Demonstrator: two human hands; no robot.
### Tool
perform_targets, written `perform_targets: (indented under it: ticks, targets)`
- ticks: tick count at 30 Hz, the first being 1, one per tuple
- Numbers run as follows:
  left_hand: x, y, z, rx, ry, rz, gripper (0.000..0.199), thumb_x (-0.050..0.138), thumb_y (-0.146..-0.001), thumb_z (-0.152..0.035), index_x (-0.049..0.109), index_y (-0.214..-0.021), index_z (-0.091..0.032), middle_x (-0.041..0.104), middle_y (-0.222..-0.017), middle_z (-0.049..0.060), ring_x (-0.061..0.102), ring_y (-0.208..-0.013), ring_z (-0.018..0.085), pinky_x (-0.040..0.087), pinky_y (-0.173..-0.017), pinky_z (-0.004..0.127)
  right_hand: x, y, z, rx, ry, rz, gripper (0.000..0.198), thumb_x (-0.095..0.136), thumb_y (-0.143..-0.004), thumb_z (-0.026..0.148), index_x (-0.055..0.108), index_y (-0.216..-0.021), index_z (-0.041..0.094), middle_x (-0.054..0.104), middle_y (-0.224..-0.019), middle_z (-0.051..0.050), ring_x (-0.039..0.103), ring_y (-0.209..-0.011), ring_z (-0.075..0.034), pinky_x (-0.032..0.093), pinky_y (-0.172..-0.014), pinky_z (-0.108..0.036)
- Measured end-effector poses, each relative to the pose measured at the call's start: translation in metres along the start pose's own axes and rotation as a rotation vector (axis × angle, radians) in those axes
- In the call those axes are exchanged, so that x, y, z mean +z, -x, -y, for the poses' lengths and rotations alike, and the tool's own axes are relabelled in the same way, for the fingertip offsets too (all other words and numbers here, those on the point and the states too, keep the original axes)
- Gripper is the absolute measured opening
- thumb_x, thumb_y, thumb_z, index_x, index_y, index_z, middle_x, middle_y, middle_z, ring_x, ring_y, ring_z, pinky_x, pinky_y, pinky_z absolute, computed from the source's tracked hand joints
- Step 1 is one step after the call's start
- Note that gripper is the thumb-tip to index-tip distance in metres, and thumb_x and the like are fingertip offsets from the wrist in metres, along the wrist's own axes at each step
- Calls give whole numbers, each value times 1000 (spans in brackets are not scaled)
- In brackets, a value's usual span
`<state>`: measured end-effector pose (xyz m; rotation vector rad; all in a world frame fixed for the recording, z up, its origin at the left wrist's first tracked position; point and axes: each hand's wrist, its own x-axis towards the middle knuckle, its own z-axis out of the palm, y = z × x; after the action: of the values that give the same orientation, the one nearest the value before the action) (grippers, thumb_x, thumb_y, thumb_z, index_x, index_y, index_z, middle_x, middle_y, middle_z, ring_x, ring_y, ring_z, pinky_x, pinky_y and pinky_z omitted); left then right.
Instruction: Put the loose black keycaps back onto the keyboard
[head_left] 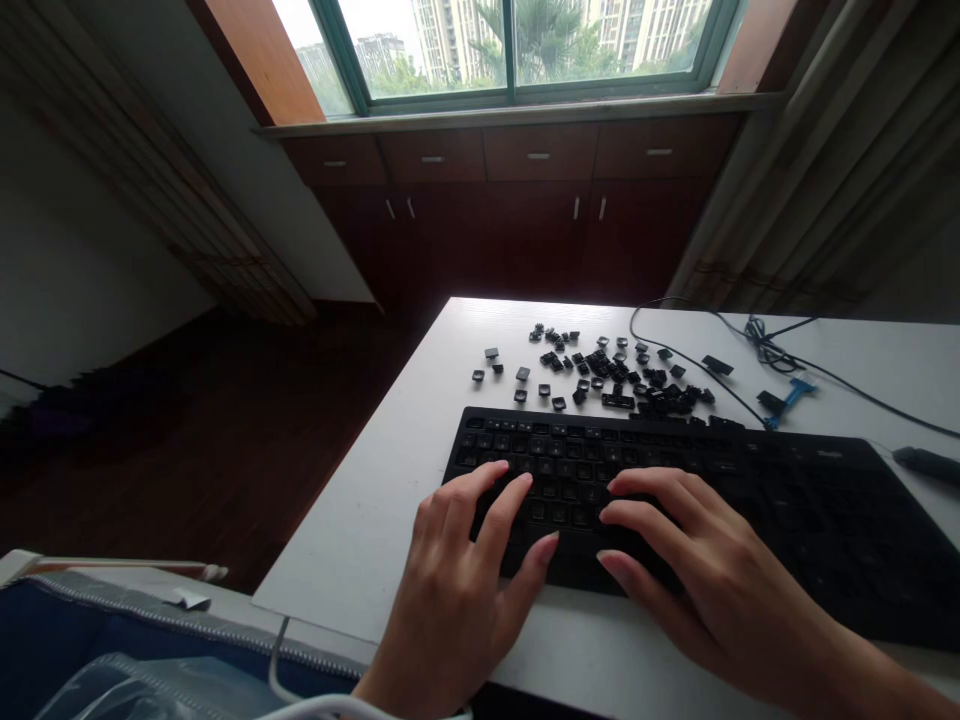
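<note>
A black keyboard [795, 500] lies on the white table, many of its key sockets bare on the left part. My left hand [469, 560] rests over the keyboard's left side, fingers spread and fingertips on the sockets, with nothing in it. Over the middle is my right hand [697, 570], its fingers apart, the thumb near the front edge. The undersides of both hands are hidden. Behind the keyboard lie many loose black keycaps [600, 362], some piled together, others scattered singly.
A blue tool [793, 395] and a black cable [761, 345] lie at the back right. A dark handled object [926, 463] sits at the right. The white table [360, 510] ends at a left edge above the dark floor. A blue zipped fabric [135, 630] is at lower left.
</note>
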<state>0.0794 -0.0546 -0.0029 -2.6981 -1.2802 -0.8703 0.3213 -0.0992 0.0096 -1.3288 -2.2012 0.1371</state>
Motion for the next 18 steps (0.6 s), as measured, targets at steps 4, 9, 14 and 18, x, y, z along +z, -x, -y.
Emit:
perform_targets:
  ticks: [4, 9, 14, 18]
  targets:
    - [1, 0, 0, -1, 5, 1, 43, 63, -94, -27, 52, -134, -18, 52, -133, 14, 51, -123, 27, 46, -102, 44, 2, 0, -2, 4, 16, -12, 25, 62, -94, 27, 58, -118, 18, 57, -122, -11, 52, -112, -24, 52, -91, -40]
    - [1, 0, 1, -7, 3, 28, 43, 61, -94, -28, 52, -135, -20, 52, -134, 14, 50, -124, 27, 45, -102, 44, 1, 0, -1, 16, 21, -5, 24, 60, -95, 27, 58, -117, 18, 58, -121, -11, 53, -111, -25, 52, -91, -42]
    - [1, -2, 1, 5, -16, 79, 44, 59, -96, -31, 52, -139, -23, 48, -139, 15, 47, -127, 29, 43, -102, 46, 1, 0, 0, 27, 25, -7, 24, 60, -95, 28, 59, -117, 19, 58, -121, -11, 54, -111, -26, 51, -91, -43]
    - [3, -8, -7, -39, -49, 125, 44, 52, -98, -34, 51, -142, -31, 45, -144, 13, 46, -127, 30, 40, -101, 50, 2, -1, 0, 16, 19, -8, 23, 60, -95, 27, 59, -116, 19, 59, -120, -11, 54, -112, -26, 51, -92, -42]
